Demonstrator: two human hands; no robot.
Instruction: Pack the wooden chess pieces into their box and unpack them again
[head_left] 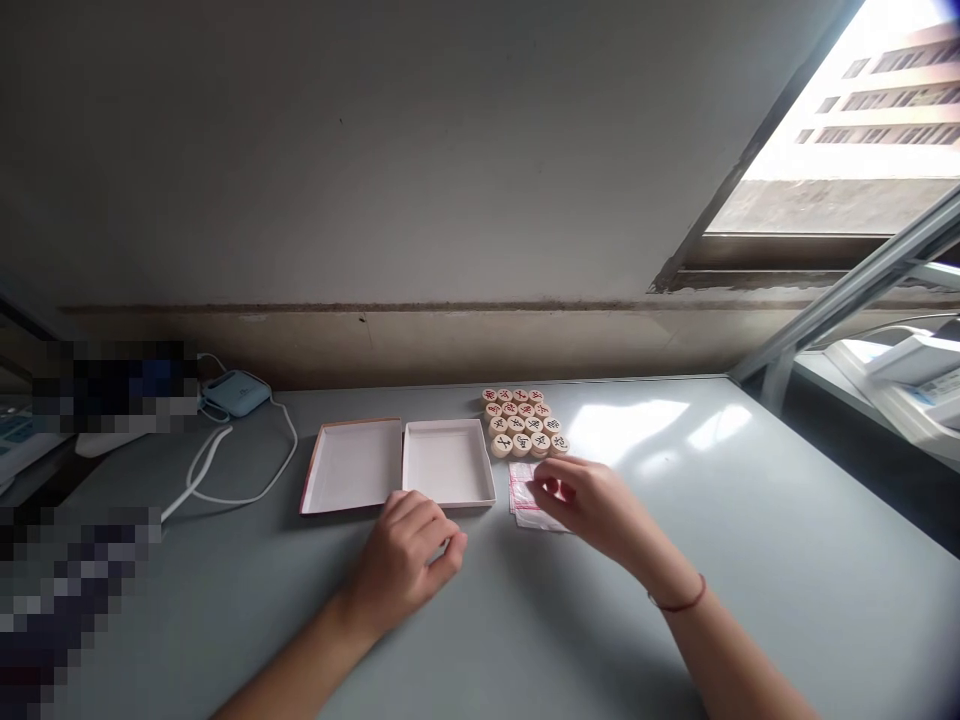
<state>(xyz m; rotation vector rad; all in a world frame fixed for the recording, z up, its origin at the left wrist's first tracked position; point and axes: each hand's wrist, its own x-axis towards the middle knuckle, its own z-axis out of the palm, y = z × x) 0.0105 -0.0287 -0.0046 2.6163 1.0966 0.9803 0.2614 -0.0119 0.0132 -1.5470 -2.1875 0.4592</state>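
My left hand [416, 550] is in front of two shallow open boxes, its fingers loosely curled and nothing visible in them. The nearer part is a white tray [448, 463]; to its left lies a similar one with a reddish-orange edge [354, 466]. My right hand [589, 495] hovers low over a folded whitish sheet with red lines [536, 517], thumb and fingers curled into a pinch; whether they grip its edge I cannot make out. Just beyond that sheet stand several round wooden Chinese chess pieces [522, 424] in close rows, red characters behind and black in front.
A light-blue device [237, 393] with a looping white cable [289, 450] lies on the grey table [487, 640] at the left. Behind the table rises a wall [375, 180]. A metal frame bar [862, 280] crosses near the window at right.
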